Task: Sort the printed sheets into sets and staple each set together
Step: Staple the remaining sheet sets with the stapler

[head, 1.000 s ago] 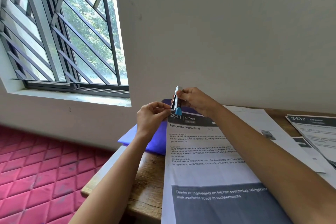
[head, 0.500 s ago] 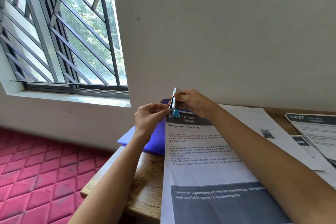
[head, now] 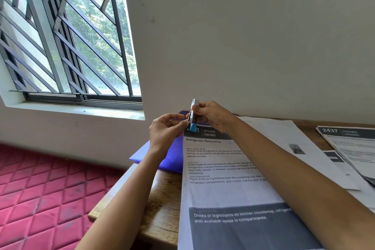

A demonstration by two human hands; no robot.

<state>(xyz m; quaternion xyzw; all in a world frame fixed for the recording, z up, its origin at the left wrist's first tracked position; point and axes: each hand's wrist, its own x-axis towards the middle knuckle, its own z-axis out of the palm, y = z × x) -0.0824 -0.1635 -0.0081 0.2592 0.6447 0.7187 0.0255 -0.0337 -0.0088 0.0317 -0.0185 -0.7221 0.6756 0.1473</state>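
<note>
My right hand (head: 211, 115) grips a small stapler (head: 192, 116), white and silver with a blue tip, held upright above the top left corner of a printed sheet headed "Refrigerator Restocking" (head: 221, 170). My left hand (head: 166, 131) pinches at the stapler's lower part with thumb and fingertips; what it pinches is too small to tell. The sheet lies on the wooden table (head: 162, 209) under my right forearm.
A purple folder (head: 172, 156) lies under the sheet's top left corner, overhanging the table edge. More printed sheets (head: 300, 148) lie to the right, with a stack headed "2437" (head: 349, 144) at the far right. The wall stands just behind; a pink quilted mat (head: 40, 199) covers the floor at left.
Both hands and the stapler stay almost in place, shifting only slightly as the head camera moves.
</note>
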